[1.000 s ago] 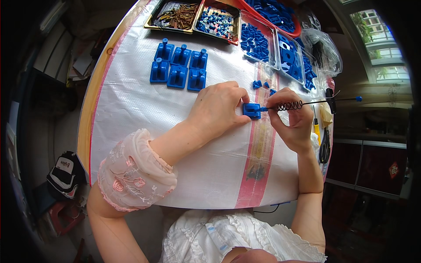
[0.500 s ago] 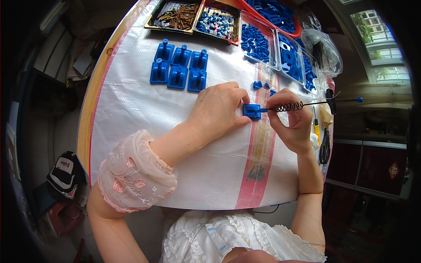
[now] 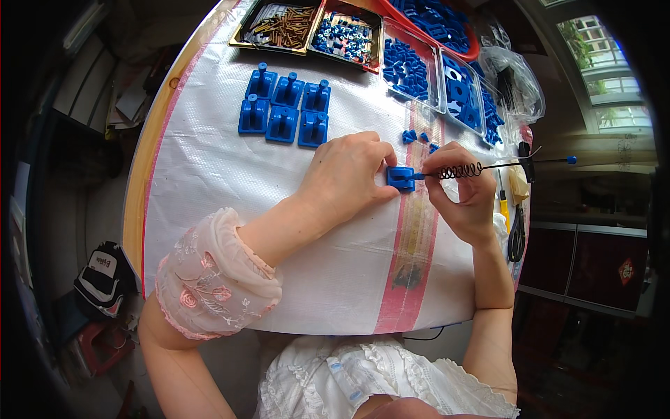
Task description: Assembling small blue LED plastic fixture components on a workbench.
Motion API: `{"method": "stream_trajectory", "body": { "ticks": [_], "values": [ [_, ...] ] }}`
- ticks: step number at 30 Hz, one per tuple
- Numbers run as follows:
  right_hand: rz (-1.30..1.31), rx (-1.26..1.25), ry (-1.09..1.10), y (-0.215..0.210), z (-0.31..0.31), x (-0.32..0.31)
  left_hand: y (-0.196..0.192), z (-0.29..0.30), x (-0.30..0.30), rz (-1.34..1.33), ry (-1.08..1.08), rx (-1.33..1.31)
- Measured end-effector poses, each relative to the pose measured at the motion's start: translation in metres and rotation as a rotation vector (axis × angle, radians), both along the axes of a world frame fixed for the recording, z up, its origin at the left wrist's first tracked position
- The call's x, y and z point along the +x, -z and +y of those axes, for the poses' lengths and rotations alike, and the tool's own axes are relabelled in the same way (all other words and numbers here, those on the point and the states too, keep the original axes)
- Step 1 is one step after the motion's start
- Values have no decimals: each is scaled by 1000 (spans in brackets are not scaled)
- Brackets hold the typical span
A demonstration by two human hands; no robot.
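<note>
Blue plastic block (image 3: 400,177), small and stiff, sits pinched in the left hand (image 3: 347,176) fingers. Right hand (image 3: 460,195) fingers grip the springy coiled rod (image 3: 488,167); best held near the coil, I'd say.

Beside the white woven table cover (image 3: 230,181) with pink stripes: blue plastic blocks (image 3: 285,108), a black coiled spring (image 3: 460,170), and perhaps brass-brown screws (image 3: 285,18).
</note>
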State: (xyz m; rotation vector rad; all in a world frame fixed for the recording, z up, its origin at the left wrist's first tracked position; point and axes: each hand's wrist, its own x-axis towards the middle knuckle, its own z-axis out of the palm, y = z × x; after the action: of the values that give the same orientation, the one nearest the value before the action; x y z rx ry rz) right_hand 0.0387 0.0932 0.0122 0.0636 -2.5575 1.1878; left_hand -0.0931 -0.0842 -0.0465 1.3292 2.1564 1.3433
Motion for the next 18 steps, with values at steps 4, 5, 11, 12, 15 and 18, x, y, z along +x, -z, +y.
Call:
{"method": "stream_trajectory", "body": {
  "ticks": [4, 5, 11, 12, 15, 18],
  "values": [
    [12, 16, -17, 0, 1, -1, 0, 0, 0, 0, 0, -6],
    [14, 14, -16, 0, 1, -1, 0, 0, 0, 2, -1, -8],
    [13, 9, -12, 1, 0, -1, 0, 0, 0, 1, -3, -7],
    [14, 7, -10, 1, 1, -1, 0, 0, 0, 3, -3, -6],
    [15, 12, -9, 1, 1, -1, -2, 0, 0, -7, -2, -14],
    [12, 16, -12, 0, 0, -1, -1, 0, 0, -2, -2, -3]
  ]
}}
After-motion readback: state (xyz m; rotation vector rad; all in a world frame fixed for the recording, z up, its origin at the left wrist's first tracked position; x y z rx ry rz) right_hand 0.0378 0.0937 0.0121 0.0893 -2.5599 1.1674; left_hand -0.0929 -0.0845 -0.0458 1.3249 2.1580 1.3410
